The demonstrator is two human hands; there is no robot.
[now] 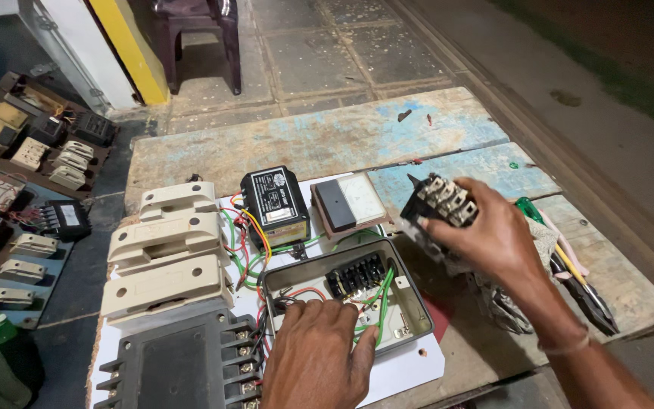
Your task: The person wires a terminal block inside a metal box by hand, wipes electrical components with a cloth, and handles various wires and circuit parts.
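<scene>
On the worn blue-painted wooden bench point(319, 136), right hand point(493, 238) should keep gripping the black terminal-block switch point(440, 203); left hand point(319, 356), loosely curled and holding nothing, steadies the open grey plastic enclosure point(418, 307).

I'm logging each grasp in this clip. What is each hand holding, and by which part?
The right hand holds a black terminal block by its lower body. The left hand holds nothing; its fingers rest among green wires in the grey box.

left hand point(319, 356): low in view, palm down, fingers point(363, 342) curled forward and pressing down | right hand point(493, 235): raised, forearm reaching in from lower right, wrist bent, fingers closed in a grip, thumb on top
</scene>
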